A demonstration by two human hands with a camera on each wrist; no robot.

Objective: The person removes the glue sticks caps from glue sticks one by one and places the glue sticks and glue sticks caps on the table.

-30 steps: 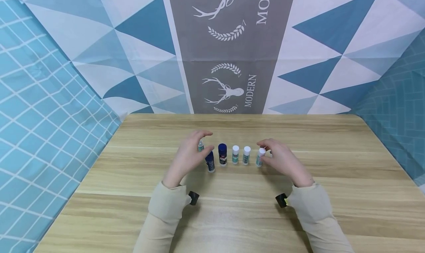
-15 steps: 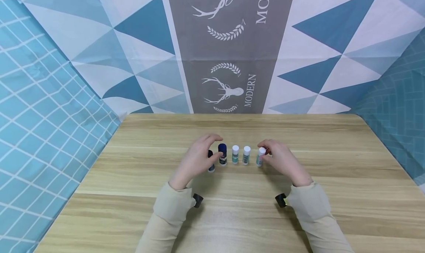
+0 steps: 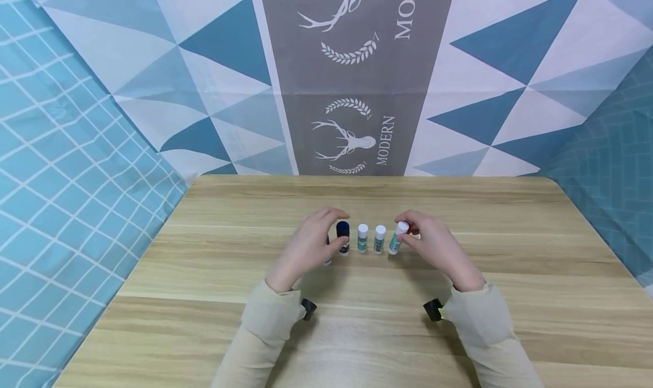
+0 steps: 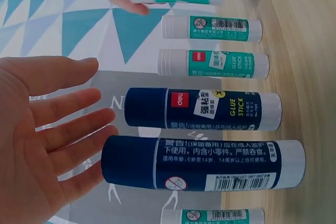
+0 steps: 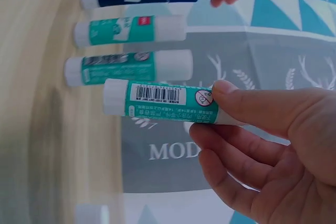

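My right hand (image 3: 433,241) pinches a green-and-white glue stick (image 5: 163,98) by its white cap, between thumb and fingers. In the head view this stick leans, its cap towards the right. My left hand (image 3: 313,243) has its fingers relaxed and spread, close to the caps of two navy glue sticks. The nearer navy stick (image 4: 210,163) shows a barcode label; the other navy stick (image 4: 210,108) reads GLUE STICK. In the head view the left hand partly hides both. Two green-and-white glue sticks, one (image 3: 363,238) and another (image 3: 380,239), stand upright between the hands.
The sticks stand in a row on a wood-grain table (image 3: 357,342). Another green glue stick (image 4: 212,217) is at the row's left end, mostly behind the left hand. A whitish object (image 5: 92,213) shows past the right hand. Patterned cloth (image 3: 347,76) hangs behind the table.
My left hand has moved right, from the row's left end to the navy sticks. In my right hand, the glue stick has gone from nearly upright to tilted, its base shifting left.
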